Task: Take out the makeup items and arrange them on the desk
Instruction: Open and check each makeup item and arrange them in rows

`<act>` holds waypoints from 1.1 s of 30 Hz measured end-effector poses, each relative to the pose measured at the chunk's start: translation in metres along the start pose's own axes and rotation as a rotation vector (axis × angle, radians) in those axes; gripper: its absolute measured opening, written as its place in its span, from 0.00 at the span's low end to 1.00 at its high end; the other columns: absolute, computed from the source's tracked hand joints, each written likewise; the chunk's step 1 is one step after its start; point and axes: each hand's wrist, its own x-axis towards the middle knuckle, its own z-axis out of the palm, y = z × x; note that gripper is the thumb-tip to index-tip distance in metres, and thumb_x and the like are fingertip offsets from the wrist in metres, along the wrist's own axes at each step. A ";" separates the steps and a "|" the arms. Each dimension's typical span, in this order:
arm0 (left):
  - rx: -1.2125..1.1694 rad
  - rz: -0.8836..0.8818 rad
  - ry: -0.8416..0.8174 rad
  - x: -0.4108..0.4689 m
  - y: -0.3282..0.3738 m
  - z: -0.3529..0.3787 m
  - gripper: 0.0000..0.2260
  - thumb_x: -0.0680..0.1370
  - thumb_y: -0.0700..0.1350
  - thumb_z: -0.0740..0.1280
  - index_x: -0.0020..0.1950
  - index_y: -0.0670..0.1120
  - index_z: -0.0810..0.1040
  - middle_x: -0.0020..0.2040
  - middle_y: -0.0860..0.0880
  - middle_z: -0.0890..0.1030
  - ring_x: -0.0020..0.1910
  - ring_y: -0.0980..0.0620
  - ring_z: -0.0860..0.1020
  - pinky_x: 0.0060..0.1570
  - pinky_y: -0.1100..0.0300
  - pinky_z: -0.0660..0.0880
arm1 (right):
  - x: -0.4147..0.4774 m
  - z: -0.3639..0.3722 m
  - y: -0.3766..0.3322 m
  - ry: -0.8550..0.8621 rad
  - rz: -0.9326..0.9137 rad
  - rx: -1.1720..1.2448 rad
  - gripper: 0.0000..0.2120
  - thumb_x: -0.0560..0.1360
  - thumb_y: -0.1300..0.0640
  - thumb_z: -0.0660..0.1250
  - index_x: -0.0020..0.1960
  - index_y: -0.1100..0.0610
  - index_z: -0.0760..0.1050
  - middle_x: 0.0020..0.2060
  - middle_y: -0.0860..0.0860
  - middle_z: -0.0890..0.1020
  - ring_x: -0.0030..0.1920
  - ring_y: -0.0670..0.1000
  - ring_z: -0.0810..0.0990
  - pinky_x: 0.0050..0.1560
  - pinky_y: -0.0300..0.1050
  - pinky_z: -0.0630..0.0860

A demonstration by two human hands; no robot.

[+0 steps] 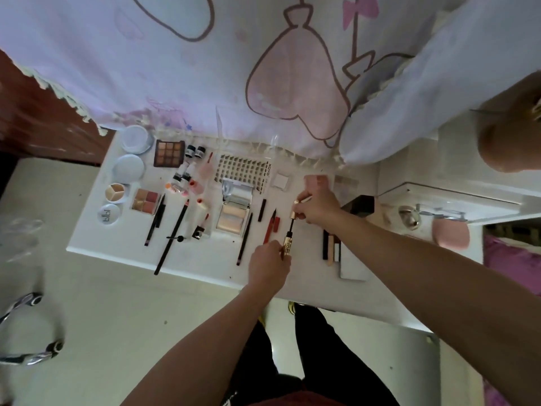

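White desk [205,268] holds lash tray [243,171] printed "XOYO", round lid [109,215] printed "bibi"

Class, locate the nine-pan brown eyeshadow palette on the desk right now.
In the head view, the nine-pan brown eyeshadow palette lies at the far left of the white desk, between the round pale-blue compact and two small dark-capped bottles.

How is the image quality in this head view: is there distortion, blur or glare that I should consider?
Head view: wide-angle distortion bends the desk edge and stretches both forearms toward the corners; the lighting is soft and dim, with weak shadows; the centre is sharpest, so the gold mascara tube in the left hand and the wand under the right hand read clearly; the borders are blurred; mild glare lies on the highlighter palette.
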 end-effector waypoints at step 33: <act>0.114 0.003 0.190 0.016 0.014 -0.031 0.11 0.79 0.50 0.63 0.57 0.47 0.77 0.47 0.50 0.82 0.46 0.49 0.79 0.47 0.54 0.76 | 0.048 -0.070 -0.031 0.031 -0.266 -0.828 0.08 0.75 0.54 0.68 0.53 0.55 0.78 0.50 0.51 0.81 0.50 0.54 0.79 0.52 0.49 0.78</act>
